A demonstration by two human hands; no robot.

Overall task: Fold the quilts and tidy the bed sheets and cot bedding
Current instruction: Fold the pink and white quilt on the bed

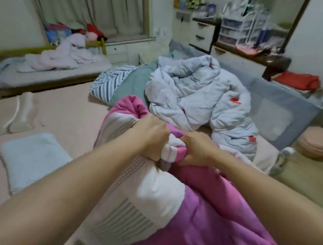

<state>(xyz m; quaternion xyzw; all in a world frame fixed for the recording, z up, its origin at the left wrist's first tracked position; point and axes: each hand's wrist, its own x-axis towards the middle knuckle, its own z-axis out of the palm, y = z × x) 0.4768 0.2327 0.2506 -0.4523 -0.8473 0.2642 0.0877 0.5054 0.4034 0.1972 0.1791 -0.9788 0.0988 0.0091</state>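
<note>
1. Far left, the cot [41,72] holds a crumpled pale blanket [63,56]. It looks untouched, so judge that part of the job as not yet started.

2. Near left on the bed sheet [61,111] lies a white pillow [31,158], apart from the bedding you are working on.

3. Your left hand [151,135] is clenched around a bunched edge of the pink quilt [216,219], knuckles up, lifting it clear of the bed.

4. Your right hand [196,148] grasps the same bunched edge just beside the left, the two hands almost touching. The step in hand looks like gathering this quilt by one edge, ready for a first fold.

5. The next move likely calls for sliding your hands apart along that edge to find the corners, then shaking the quilt flat. As it hangs now it is too bundled to fold cleanly.

6. Far centre to right, the pale quilt [199,98] sits in a heap, with striped bedding [109,82] and a green cover [137,83] at its left. All appear still unfolded.

7. Hard to tell: your fingertips are buried in the fabric, the pink quilt's corners are hidden in its folds, its lower part runs out of view, and motion blur softens its pattern.
</note>
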